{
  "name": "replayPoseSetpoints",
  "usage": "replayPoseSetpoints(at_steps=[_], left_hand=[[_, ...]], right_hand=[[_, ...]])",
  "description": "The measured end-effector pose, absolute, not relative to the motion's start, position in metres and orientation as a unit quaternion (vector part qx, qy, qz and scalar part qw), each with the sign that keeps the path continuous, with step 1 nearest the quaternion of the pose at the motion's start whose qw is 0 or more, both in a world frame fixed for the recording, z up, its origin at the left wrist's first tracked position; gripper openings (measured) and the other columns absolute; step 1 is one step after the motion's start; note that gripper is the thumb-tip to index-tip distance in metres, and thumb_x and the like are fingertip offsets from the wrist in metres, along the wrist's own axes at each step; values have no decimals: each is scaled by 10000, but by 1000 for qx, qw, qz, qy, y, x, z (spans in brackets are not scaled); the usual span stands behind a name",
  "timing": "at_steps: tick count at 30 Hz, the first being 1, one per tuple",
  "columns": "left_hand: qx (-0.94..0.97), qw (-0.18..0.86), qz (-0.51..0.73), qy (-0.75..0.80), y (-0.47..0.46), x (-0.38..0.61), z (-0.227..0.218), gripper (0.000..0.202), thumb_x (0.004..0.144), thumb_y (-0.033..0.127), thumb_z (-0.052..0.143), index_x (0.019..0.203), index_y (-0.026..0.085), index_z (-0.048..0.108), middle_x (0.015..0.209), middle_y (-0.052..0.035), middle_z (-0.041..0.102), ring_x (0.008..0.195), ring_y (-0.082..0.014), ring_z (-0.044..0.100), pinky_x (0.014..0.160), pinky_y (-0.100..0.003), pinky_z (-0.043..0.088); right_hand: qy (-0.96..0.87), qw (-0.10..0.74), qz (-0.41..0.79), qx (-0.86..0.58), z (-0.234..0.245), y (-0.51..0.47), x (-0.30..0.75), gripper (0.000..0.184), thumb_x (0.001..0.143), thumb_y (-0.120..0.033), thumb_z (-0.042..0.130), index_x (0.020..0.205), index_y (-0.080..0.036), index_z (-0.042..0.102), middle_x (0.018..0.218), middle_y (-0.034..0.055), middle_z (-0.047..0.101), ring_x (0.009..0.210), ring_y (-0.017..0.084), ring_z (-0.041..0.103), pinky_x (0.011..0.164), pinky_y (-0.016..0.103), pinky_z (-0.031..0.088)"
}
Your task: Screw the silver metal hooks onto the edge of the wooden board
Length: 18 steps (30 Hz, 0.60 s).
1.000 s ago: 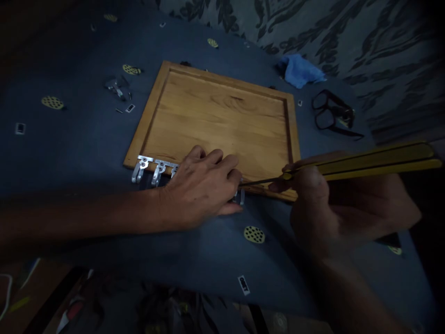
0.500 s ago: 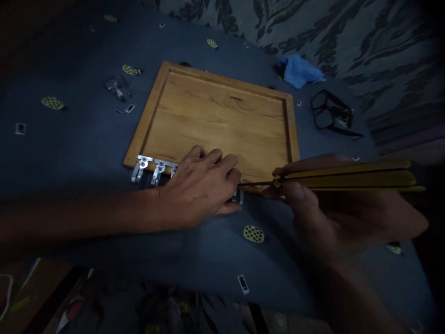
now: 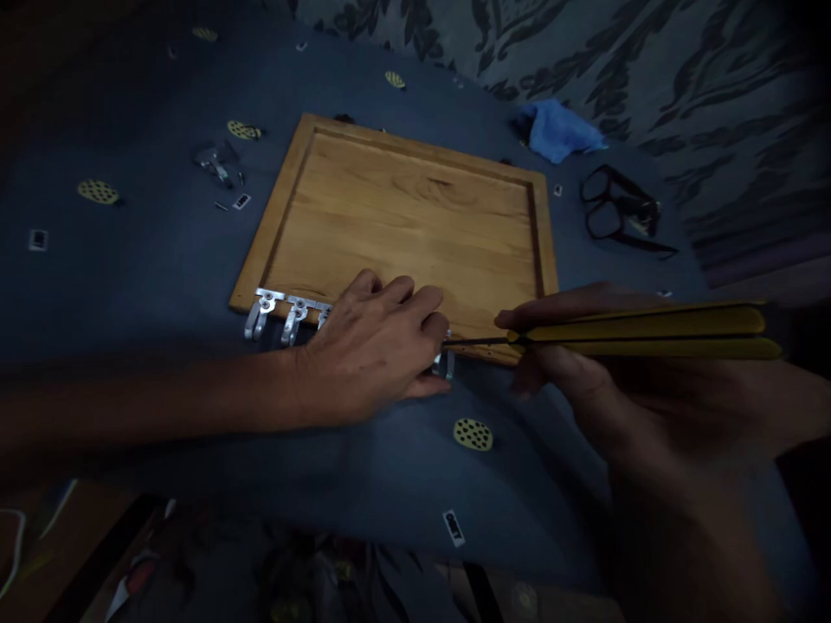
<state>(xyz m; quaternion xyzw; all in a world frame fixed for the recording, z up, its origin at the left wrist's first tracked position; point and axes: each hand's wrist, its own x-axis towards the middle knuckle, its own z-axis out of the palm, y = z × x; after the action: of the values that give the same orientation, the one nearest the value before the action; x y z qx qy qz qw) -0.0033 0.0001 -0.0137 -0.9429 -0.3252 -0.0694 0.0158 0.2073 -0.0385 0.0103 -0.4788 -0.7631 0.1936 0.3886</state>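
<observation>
A framed wooden board [image 3: 421,225] lies flat, with a row of silver metal brackets [image 3: 299,318] along its near edge. My left hand [image 3: 383,346] rests over that edge, its curled fingers gripping at a bracket mostly hidden beneath them. From the right, my right hand [image 3: 584,381] holds a screwdriver [image 3: 649,327] with a yellow ribbed handle between thumb and fingers. The screwdriver's thin dark shaft reaches level to the bracket beside my left fingertips; its tip is hidden there.
A dark blue patterned cloth [image 3: 260,484] covers the surface. Loose metal hardware [image 3: 215,164] lies left of the board. Black-framed glasses [image 3: 607,216] and a crumpled blue cloth [image 3: 562,130] are at the far right, near a patterned backdrop [image 3: 584,52].
My right hand has shifted its grip, with the fingers opening a little and the yellow handle turned and slightly left. My left hand and the board stay nearly still.
</observation>
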Motion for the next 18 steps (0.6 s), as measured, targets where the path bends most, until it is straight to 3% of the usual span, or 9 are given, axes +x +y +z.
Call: replayPoseSetpoints(at_steps=[3,6,10,15,18], left_hand=[[-943,12,-66,-327,0,-3,-13,497,943,613,665,1006,122,708,996,-103,667,1009,-298,640,791,-403,405],[-943,8,-59,-327,0,-3,-12,501,940,615,669,1020,121,706,1008,-103,666,1022,-300,639,794,-403,409],[-944,7,-54,-326,0,-2,-10,497,947,613,662,1018,124,707,1002,-104,671,1027,-292,637,799,-389,399],[-942,13,-64,-329,0,-2,-11,503,924,624,687,997,127,705,989,-99,669,1009,-289,632,794,-385,384],[-943,13,-66,-325,0,-3,-12,506,926,628,682,1012,130,707,1002,-99,670,1014,-287,633,795,-381,382]], right_hand=[[-749,404,193,-488,11,-39,206,74,962,-329,700,934,-308,765,1014,-33,777,534,89,633,470,278,526],[-744,420,137,-502,9,-38,204,93,924,-345,750,851,-288,763,855,-30,749,578,115,649,546,302,537],[-722,456,60,-517,2,-37,194,276,862,-277,795,622,-246,663,694,-29,695,640,143,676,580,292,545],[-608,565,56,-554,-9,-36,178,203,759,-246,860,697,-226,668,587,-61,624,490,121,594,493,276,525],[-595,578,78,-553,-9,-33,177,195,768,-243,845,689,-224,667,563,-70,617,453,99,558,444,250,484]])
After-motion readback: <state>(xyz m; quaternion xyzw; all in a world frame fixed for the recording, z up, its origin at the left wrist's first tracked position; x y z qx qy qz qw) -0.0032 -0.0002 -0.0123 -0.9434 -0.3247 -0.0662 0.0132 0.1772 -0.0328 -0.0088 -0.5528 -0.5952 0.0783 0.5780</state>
